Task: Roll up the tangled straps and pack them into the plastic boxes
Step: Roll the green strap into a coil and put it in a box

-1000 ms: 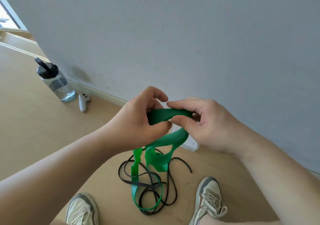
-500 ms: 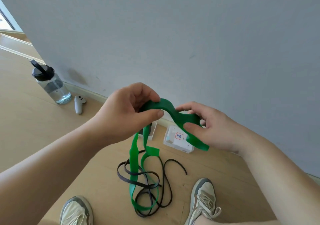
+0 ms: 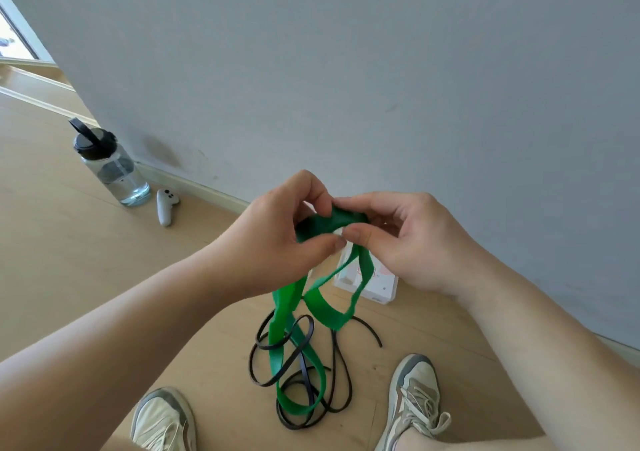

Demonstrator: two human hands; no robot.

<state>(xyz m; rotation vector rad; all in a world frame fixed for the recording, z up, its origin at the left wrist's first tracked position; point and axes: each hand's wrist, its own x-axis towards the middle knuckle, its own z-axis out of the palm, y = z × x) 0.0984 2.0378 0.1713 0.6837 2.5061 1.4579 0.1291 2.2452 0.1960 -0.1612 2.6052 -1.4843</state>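
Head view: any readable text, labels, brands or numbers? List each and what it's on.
Nothing can be read in this frame.
White plastic box: faint red marking on its top, partly behind the green strap, too blurred to read.
Same box: small grey mark near its front edge, too small to read.
Water bottle, controller, shoes: no text visible.

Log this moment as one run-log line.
step: rolling green strap; left hand: pinches it; right hand: pinches it; black strap: tangled on floor; plastic box: on floor
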